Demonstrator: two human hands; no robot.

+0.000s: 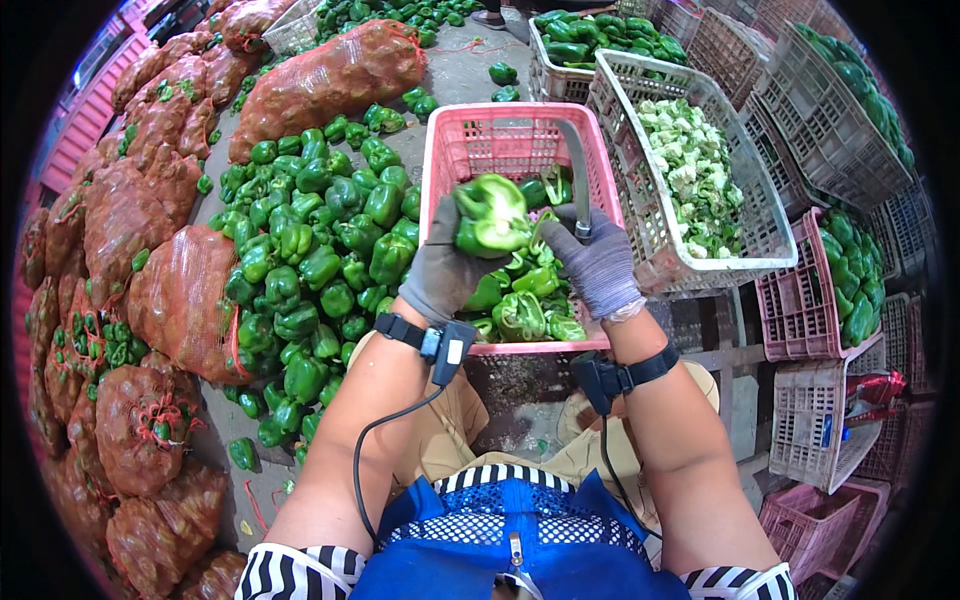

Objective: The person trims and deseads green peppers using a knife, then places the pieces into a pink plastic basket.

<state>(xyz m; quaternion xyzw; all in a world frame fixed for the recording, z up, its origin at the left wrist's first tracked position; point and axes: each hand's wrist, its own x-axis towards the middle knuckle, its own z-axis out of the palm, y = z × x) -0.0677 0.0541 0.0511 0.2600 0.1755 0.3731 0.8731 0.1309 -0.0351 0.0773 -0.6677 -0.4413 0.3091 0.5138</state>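
Observation:
Over a pink plastic crate [517, 347], my gloved left hand [448, 266] grips a cut green bell pepper [491, 214], its pale inside turned up. My gloved right hand [592, 259] is closed around a curved knife [579, 161], whose hooked blade points away from me; the handle is hidden in the palm. Next to the right fingertips is a thin green pepper piece [541, 225]; whether they pinch it I cannot tell. Inside the crate, below both hands, lie several cut pepper pieces [521, 315].
A large heap of whole green peppers [322, 247] lies on the floor at left, with filled red mesh sacks [184, 300] beyond. On the right, a whitish crate [716, 262] holds pale pepper cores [690, 172]. Stacked crates [802, 285] line the right side. A person's foot [489, 19] shows at the top.

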